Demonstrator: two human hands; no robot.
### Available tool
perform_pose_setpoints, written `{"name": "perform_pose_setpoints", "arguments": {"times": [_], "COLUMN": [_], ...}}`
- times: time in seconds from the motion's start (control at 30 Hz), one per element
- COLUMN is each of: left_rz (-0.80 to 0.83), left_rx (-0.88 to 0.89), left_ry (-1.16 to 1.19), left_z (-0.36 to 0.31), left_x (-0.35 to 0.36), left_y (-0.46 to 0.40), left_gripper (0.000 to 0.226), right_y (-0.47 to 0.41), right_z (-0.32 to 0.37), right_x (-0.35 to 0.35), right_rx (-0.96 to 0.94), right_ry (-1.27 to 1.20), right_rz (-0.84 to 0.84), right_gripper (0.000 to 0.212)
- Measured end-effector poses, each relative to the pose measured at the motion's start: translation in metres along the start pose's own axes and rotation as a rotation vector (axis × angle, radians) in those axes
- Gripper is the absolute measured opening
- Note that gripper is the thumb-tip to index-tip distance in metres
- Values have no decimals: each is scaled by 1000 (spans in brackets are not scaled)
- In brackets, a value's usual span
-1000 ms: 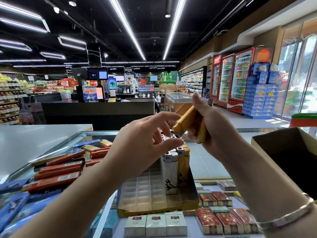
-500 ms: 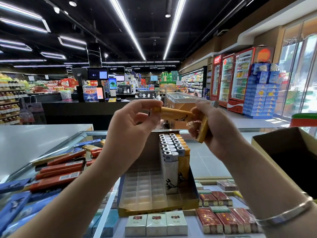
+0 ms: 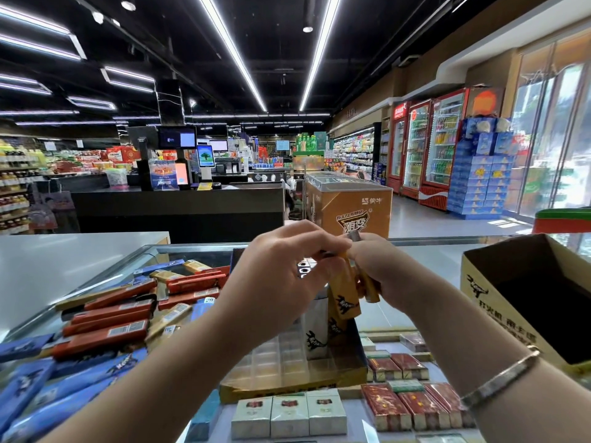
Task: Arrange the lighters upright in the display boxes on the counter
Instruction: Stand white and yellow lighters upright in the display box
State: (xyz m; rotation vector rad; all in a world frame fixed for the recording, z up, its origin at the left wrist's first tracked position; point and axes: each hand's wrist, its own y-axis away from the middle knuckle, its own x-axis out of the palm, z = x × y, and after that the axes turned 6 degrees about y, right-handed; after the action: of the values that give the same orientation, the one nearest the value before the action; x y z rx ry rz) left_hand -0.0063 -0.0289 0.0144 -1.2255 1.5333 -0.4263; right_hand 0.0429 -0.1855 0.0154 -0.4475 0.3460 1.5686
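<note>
A yellow display box (image 3: 287,383) with a clear gridded insert sits on the glass counter in front of me. Along its right side stand white and orange lighters (image 3: 315,334), partly hidden by my hands. My left hand (image 3: 278,276) pinches an orange lighter (image 3: 343,295) by its metal top and holds it nearly upright just above the standing row. My right hand (image 3: 380,270) grips several more orange lighters (image 3: 369,287), touching the left hand.
An open cardboard carton (image 3: 527,302) stands at the right. Cigarette packs (image 3: 287,417) lie under the glass in front and to the right. Orange and blue cartons (image 3: 108,318) fill the case at the left. A white counter (image 3: 64,260) lies beyond.
My left hand took one orange lighter from the right hand's bundle, turned it upright and lowered it toward the row in the box. Both hands dropped lower.
</note>
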Motion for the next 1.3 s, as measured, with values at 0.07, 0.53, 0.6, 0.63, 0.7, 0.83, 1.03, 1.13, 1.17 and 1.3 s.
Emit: {"name": "perform_pose_setpoints", "arguments": {"times": [0.07,0.53,0.6,0.63,0.7,0.83,1.03,1.13,1.17,1.3], "left_rz": [28,239,231,233,249,259,334,323,313,183], "left_rx": [18,145,159,168,184,125,-21,-59,-78,-186], "left_ry": [-44,-319,-357,-372,-392,-378,-277,-193,-141,104], "left_z": [-1,-4,-3,-2,-2,0,7,7,8,11], "left_x": [2,4,6,7,6,4,0,-1,-2,-5], "left_y": [0,2,2,2,3,0,1,1,0,-2], "left_gripper": [24,22,21,20,18,12,25,25,27,36], "right_y": [-1,-5,-6,-6,-5,-2,-3,-5,-5,-2], "right_z": [-1,-1,-1,0,0,-1,-3,-3,-2,2], "right_x": [1,0,0,0,0,0,1,-3,-6,-14], "right_rx": [-13,-16,-18,-19,-21,-37,-50,-75,-82,-69], "right_ry": [14,46,41,37,29,40,-29,-117,-164,-425], "right_rz": [5,25,29,30,31,33,24,-57,-83,-123], "right_gripper": [14,23,25,25,24,11,28,34,35,45]}}
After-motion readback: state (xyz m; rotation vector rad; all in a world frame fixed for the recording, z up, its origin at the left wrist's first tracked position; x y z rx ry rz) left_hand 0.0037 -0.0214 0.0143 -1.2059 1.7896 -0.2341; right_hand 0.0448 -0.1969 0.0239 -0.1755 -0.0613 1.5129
